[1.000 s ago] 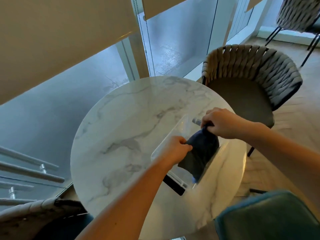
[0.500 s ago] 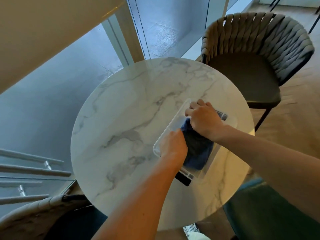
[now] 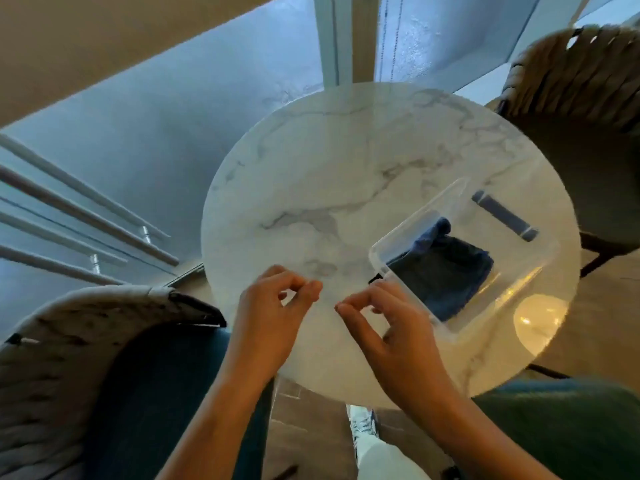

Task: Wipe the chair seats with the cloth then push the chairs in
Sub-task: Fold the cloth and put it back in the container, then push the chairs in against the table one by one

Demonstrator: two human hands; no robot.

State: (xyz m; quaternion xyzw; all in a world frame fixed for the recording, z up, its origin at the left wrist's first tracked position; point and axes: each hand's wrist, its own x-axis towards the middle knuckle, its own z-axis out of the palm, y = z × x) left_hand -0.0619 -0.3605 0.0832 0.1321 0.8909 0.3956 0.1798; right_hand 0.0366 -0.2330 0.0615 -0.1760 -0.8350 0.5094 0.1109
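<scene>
Both of your hands hover over the near edge of the round marble table [image 3: 346, 168], and neither one holds anything. Your left hand [image 3: 273, 313] has its fingers loosely curled, thumb and fingertips close together with nothing between them. Your right hand [image 3: 391, 327] mirrors it just beside, fingers loosely bent and empty, its knuckles close to the near corner of the clear plastic bin [image 3: 408, 223]; you cannot tell whether it touches the rim. The dark blue cloth [image 3: 440, 271] lies crumpled inside that bin, on the right side of the tabletop, apart from both hands. One woven-back chair [image 3: 581, 88] stands at the far right of the table, its dark seat showing. Another woven chair with a teal seat [image 3: 114, 375] sits at your lower left, near the table's edge. A teal seat [image 3: 571, 417] shows at lower right.
</scene>
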